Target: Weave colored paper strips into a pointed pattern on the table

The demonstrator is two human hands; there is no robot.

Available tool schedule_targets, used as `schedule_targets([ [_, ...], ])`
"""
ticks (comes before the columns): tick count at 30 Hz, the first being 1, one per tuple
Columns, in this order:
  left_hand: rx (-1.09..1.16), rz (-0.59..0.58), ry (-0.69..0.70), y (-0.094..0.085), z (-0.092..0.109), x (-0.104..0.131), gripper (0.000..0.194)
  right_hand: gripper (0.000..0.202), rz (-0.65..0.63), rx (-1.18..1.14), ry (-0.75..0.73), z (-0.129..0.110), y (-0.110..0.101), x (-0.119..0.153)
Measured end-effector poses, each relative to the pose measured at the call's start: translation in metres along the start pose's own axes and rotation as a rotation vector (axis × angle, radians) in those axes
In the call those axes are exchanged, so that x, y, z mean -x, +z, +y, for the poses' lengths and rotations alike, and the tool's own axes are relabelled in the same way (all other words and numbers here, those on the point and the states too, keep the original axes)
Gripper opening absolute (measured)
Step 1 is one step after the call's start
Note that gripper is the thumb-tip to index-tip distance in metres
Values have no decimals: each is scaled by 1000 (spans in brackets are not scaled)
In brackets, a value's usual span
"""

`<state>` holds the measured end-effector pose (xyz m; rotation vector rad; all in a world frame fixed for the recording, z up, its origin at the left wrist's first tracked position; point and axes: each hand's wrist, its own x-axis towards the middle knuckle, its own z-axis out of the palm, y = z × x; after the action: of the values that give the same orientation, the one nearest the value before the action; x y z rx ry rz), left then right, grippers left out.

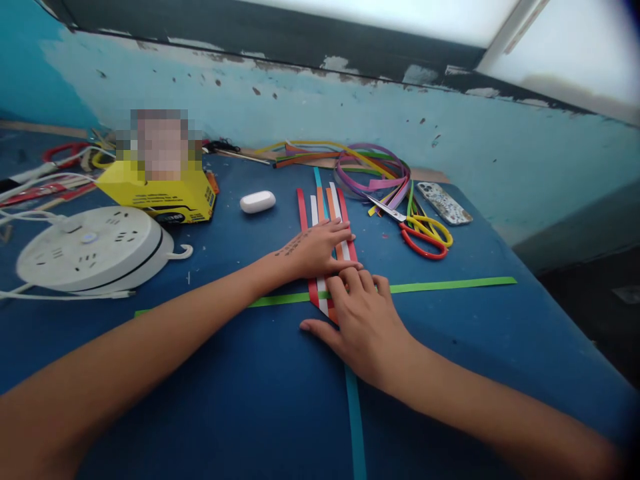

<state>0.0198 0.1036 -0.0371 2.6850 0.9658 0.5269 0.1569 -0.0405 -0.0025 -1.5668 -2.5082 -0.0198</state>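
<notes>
Red (302, 208), white (314, 211) and orange strips (329, 200) lie side by side, pointing away from me. A long green strip (450, 285) crosses them near their close ends, which look folded at a slant. From under my right hand a blue strip (355, 427) runs toward me. My left hand (320, 250) rests flat across the upright strips, fingers spread. Just below it, my right hand (367, 327) presses bent fingertips on the strips by the green one, its thumb stretched out to the left. What lies beneath both palms is hidden.
Scissors (425, 233) with red and yellow handles lie to the right, near a phone (444, 203) and a bundle of coloured strips (373, 167). A white case (257, 202), a yellow box (160, 193) and a round white power strip (95, 247) with cables stand left.
</notes>
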Motion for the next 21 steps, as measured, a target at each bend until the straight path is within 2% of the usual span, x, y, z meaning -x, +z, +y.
schedule_targets([
  [13, -3, -10, 4, -3, 2, 1, 68, 52, 15, 52, 6, -3, -1, 2],
  [21, -12, 13, 14, -1, -1, 2, 65, 41, 125, -40, -52, 9, 4, 0],
])
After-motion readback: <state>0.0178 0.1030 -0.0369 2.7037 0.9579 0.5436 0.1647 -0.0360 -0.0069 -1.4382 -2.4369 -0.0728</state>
